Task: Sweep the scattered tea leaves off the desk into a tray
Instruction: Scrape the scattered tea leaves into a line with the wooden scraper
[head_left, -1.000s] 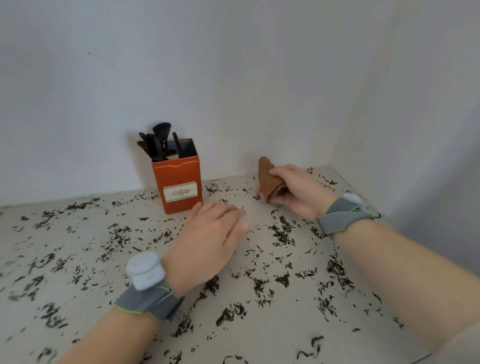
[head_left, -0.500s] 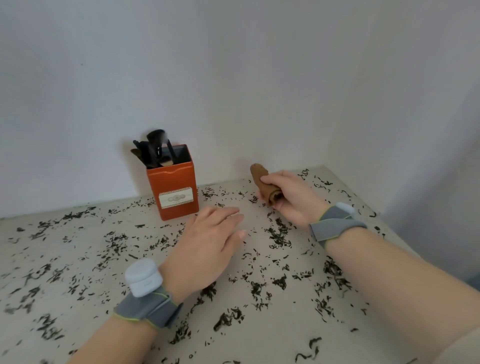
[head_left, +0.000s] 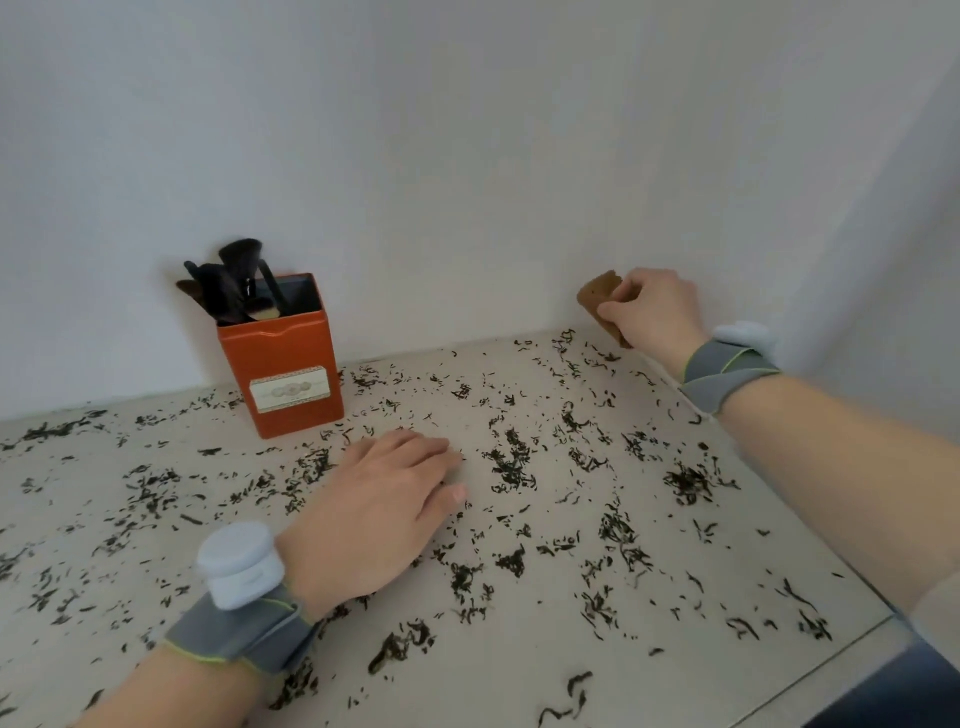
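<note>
Dark tea leaves (head_left: 511, 462) lie scattered over the pale desk (head_left: 519, 649). My right hand (head_left: 649, 312) grips a brown folded cloth (head_left: 597, 301) at the desk's far right corner, close to the wall. My left hand (head_left: 379, 504) rests flat on the desk near the middle, fingers straight and pointing right. Both wrists wear grey bands with white pods. No tray is in view.
An orange tin (head_left: 283, 364) holding dark brushes (head_left: 234, 280) stands at the back by the wall, left of the middle. White walls meet at the far right corner. The desk's front right edge (head_left: 852, 654) drops off to a dark floor.
My right hand has carried the brown cloth back and to the right, into the far corner. My left hand has stayed flat in about the same spot.
</note>
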